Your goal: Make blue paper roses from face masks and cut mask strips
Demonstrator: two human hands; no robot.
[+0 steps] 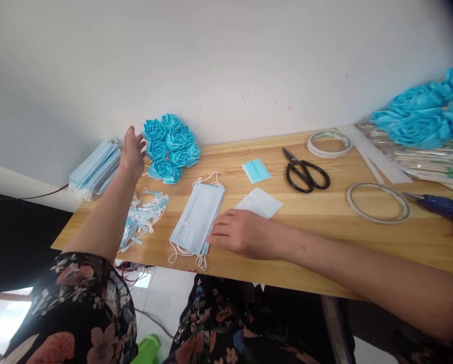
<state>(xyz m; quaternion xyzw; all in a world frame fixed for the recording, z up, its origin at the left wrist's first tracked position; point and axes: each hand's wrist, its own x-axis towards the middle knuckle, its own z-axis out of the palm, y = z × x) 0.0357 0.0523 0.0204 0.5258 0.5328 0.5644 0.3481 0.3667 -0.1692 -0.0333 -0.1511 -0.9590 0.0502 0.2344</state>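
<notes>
My left hand reaches to the back of the table with its fingers apart, at the left side of a cluster of blue flowers made of thin folded material. Whether the fingertips touch the petals is hard to see. My right hand lies palm down with its fingers stretched out, at the right edge of a stack of face masks with white ear loops. Behind that hand is a pale square sheet, partly covered by it. Farther back rests a small light-blue folded square.
Cut strips lie near my left forearm, with another mask stack beyond. To the right are black scissors, two tape rolls, a blue glue gun and more blue flowers. A wall stands behind the table.
</notes>
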